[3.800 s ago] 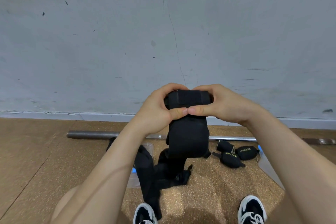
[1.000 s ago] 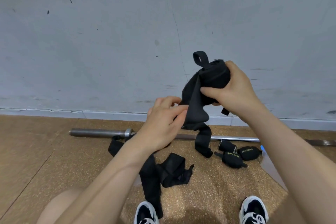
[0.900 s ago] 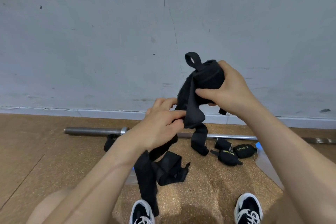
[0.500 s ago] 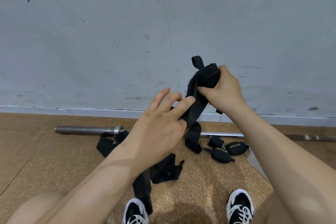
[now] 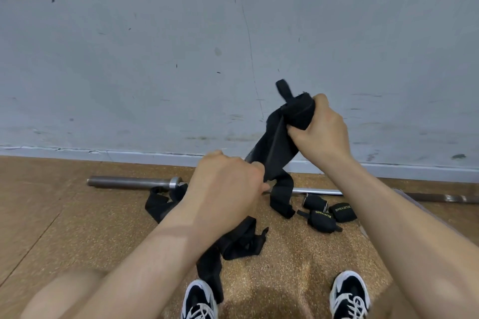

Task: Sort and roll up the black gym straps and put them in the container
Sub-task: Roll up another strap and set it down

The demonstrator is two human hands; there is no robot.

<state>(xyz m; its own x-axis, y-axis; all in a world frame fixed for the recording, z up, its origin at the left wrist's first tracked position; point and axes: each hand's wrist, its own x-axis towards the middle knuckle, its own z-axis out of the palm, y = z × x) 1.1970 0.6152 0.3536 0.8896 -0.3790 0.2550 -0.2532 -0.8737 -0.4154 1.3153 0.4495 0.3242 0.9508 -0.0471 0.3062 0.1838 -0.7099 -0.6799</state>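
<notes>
My right hand (image 5: 318, 129) grips the rolled top of a black gym strap (image 5: 278, 147), whose thumb loop sticks up above my fist. The strap hangs down and left to my left hand (image 5: 225, 189), which pinches its lower part; the free tail dangles just above the floor. More loose black straps (image 5: 233, 243) lie in a heap on the cork floor under my left forearm. Three rolled straps (image 5: 326, 212) with yellow lettering lie on the floor to the right. A corner of a clear container (image 5: 363, 230) peeks out beside my right forearm, mostly hidden.
A steel barbell (image 5: 134, 182) lies along the foot of the grey wall (image 5: 181, 46). My two black-and-white shoes (image 5: 199, 303) stand at the bottom edge. Cork floor spreads to the left.
The strap was a tight roll held in both hands; now part of it hangs unrolled. In the last half second my left hand closed on the hanging strap.
</notes>
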